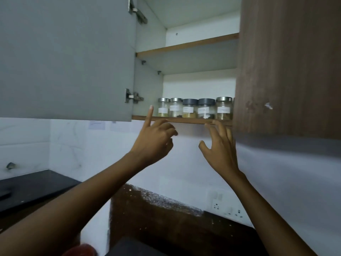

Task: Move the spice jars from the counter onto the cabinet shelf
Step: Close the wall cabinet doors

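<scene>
Nearest on my feed, at the bottom edge, is a blurred red thing [81, 250] that I cannot identify, and two bare forearms rise from the lower corners. In the lower left lies the black table [36, 189], with a dark flat object [3, 194] at the frame's left edge. Behind it the wall [92, 148] is white marbled tile, with one rough brown patch [147, 209] low in the middle and one white socket plate [221, 200] at the lower right. Mid-frame, the left grip [153, 139] holds nothing. Its index finger stands straight up and the other fingers are loosely curled. The fingertip shows against the cabinet opening just left of the jars, and I cannot tell whether it touches anything. The right grip [219, 150] is spread and empty, its fingertips at the front edge of the lower shelf [184, 120]. On that shelf stand the spice jars [190, 109], five that I can count, upright in one close row, each with a white label. Three have silver lids and two have dark grey lids, in the order silver, silver, grey, grey, silver. A sliver at the row's right end is cut off by the brown wood-grain door [286, 61]. The grey door [64, 52] stands open in the upper left on two metal hinges [132, 97]. Farthest up, one upper shelf [184, 45] crosses the white cabinet interior, seen from below.
</scene>
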